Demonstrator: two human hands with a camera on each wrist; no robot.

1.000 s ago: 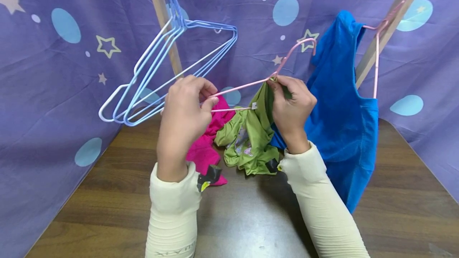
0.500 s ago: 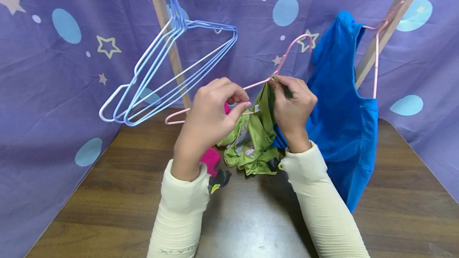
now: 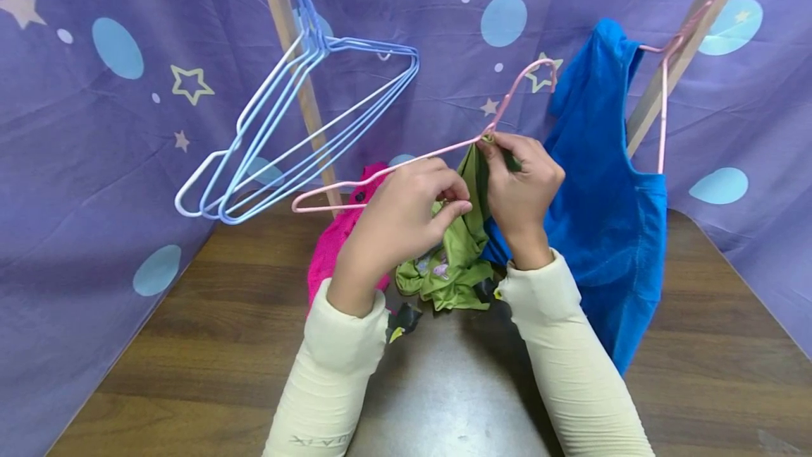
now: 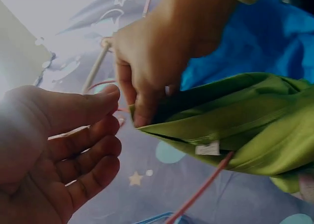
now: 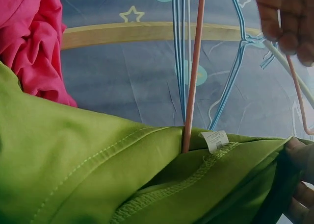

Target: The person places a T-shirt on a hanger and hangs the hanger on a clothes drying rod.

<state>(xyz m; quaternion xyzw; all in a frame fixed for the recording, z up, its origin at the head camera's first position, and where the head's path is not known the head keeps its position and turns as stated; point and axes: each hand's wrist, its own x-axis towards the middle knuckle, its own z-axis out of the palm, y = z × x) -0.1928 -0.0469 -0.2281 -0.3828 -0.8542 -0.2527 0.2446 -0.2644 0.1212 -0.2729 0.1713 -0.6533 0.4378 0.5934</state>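
My right hand (image 3: 523, 185) pinches the neckline edge of a green garment (image 3: 466, 245) close beneath the hook of a pink wire hanger (image 3: 509, 97). Below the pinch the garment hangs in folds towards the table. In the right wrist view, the hanger wire runs into the garment's opening beside a white label (image 5: 215, 139). My left hand (image 3: 409, 210), fingers loosely bent and holding nothing, is in front of the hanger's lower bar and left of the garment. The left wrist view has its thumb and fingers (image 4: 110, 170) apart from the green cloth.
Several blue and white hangers (image 3: 279, 118) hang at the left of a wooden-posted rack (image 3: 304, 83). A blue garment (image 3: 609, 231) hangs on another pink hanger at the right. A crumpled pink garment (image 3: 330, 252) lies behind my left arm on the brown table (image 3: 209, 344).
My left hand has slid right, from the hanger's arm towards the green garment, baring the hanger's left end. The right hand keeps its pinch and has barely moved.
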